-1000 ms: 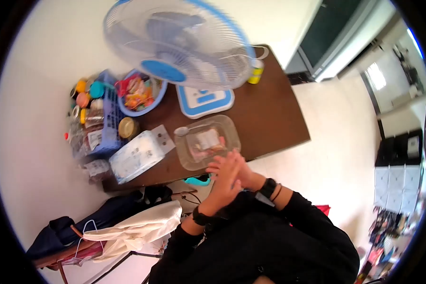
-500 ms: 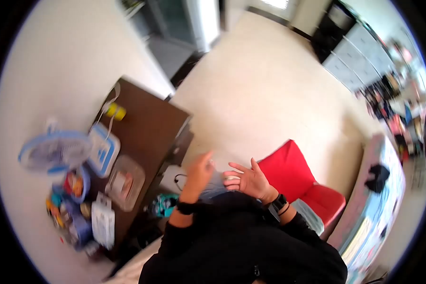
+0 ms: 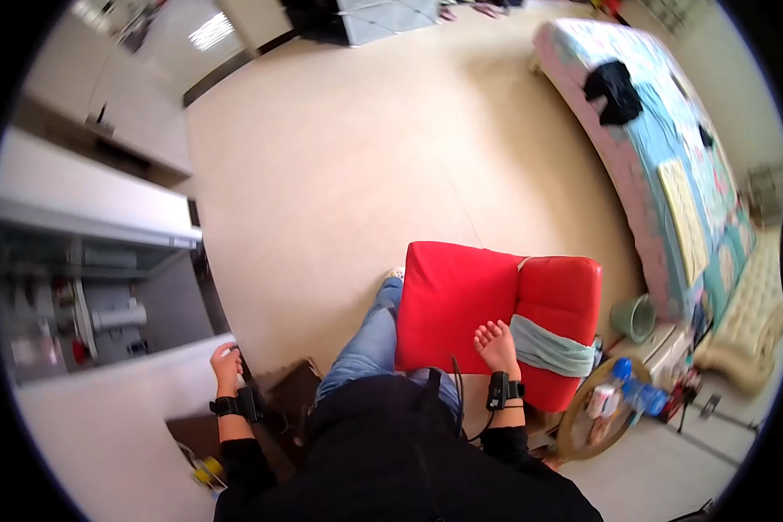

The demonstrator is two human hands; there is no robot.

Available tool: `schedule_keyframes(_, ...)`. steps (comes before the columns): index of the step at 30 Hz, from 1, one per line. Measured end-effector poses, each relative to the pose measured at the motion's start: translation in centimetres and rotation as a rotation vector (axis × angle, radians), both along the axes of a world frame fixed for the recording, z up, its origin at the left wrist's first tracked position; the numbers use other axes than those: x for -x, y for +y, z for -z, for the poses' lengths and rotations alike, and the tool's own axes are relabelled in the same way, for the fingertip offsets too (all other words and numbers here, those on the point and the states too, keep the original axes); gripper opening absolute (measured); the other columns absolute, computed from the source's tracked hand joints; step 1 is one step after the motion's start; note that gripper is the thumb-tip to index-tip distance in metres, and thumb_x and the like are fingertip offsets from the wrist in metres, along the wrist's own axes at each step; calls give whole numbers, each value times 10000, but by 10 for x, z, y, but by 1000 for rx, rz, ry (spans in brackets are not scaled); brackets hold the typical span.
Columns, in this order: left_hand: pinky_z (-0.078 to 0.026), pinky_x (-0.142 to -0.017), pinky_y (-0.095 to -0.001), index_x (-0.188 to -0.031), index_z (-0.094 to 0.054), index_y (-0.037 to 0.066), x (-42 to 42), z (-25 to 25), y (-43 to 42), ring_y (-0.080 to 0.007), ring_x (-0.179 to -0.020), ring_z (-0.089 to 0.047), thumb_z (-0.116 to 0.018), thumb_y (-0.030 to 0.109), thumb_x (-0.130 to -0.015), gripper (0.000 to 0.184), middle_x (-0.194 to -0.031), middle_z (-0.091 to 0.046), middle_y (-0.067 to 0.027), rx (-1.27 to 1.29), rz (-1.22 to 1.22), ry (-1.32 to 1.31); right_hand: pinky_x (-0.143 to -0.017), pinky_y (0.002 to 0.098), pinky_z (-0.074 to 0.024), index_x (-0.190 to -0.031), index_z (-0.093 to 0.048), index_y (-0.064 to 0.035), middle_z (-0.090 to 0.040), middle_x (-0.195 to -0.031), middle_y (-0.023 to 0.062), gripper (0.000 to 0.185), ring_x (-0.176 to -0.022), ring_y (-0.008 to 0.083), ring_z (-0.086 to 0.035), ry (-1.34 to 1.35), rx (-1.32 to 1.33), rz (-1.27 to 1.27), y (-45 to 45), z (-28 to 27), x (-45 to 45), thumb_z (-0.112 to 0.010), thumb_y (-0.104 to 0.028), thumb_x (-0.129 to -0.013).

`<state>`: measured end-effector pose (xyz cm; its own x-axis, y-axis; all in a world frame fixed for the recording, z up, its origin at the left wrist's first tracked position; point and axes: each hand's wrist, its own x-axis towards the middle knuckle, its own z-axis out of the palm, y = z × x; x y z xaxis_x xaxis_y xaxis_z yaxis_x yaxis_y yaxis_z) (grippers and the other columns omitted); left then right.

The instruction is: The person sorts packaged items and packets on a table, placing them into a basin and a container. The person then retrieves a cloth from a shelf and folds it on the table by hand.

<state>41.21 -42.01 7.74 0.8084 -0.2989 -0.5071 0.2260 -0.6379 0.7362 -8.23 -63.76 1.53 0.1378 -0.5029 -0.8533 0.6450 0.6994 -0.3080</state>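
My left hand [image 3: 226,367] is raised beside the white wall edge at the left, its fingers loosely curled with a small dark gap between them. I see nothing held in it. My right hand [image 3: 496,346] is palm up over the red chair [image 3: 461,300], fingers slightly bent and nothing in them. Whether it touches the chair cannot be told. A grey-green cloth [image 3: 544,346] drapes over the chair's backrest, just right of this hand. Black bands with small boxes are on both wrists, and a dark cable [image 3: 459,396] hangs near the right one.
A bed [image 3: 644,157] with a black garment [image 3: 613,91] on it stands at the right. Near its foot are a green bin [image 3: 632,319] and a round tray [image 3: 574,445] holding bottles. Pale floor [image 3: 339,157] stretches ahead; a doorway [image 3: 161,291] opens at the left.
The view has swung right, away from the desk with the fan. My hands, close together before, are now apart on either side of my body. The red chair appears nearer.
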Motion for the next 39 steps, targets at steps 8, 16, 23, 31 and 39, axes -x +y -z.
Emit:
schedule_keyframes(8, -404, -390, -213, -954, -466, -39, -42, 37, -219, -121, -427, -483, -494, 5, -661, 297, -590, -531, -94, -106, 606, 343, -667, 313, -418, -789, -495, -55, -525, -756, 87, 168, -735, 212, -507, -11, -155, 353, 38, 9, -54, -437, -213, -779)
schedule_keyframes(16, -350, -335, -205, -847, -517, -16, -6, 53, -285, -84, -360, -415, -499, 58, -725, 144, -460, -452, -21, -75, 872, 328, -651, 308, -413, -771, -500, -51, -515, -742, 86, 116, -715, 210, -498, -18, -150, 564, 65, 2, -89, -477, -160, -739)
schedule_keyframes(23, -270, -273, -250, -617, -561, -2, -124, 101, -173, -108, -279, -345, -473, 216, -766, 278, -403, -412, -18, -180, 720, 171, -653, 306, -414, -787, -494, -43, -511, -765, 89, 113, -715, 214, -491, -7, -136, 564, 62, 22, -98, -496, -132, -716)
schedule_keyframes(31, -398, -483, -290, -623, -547, 43, -240, 192, 44, -137, -510, -496, -470, 228, -727, 226, -585, -535, -53, -761, 847, -17, -649, 292, -386, -762, -472, -40, -471, -735, 68, 93, -707, 196, -444, -59, -101, 648, 37, 26, -119, -497, -105, -701)
schedule_keyframes(39, -417, -499, -318, -680, -577, 23, -242, 147, -257, -185, -521, -522, -489, 192, -727, 196, -626, -556, -105, -371, 654, 174, -600, 293, -402, -737, -485, -58, -485, -716, 58, 115, -679, 194, -462, 16, -145, 701, -77, 52, -168, -517, -108, -638)
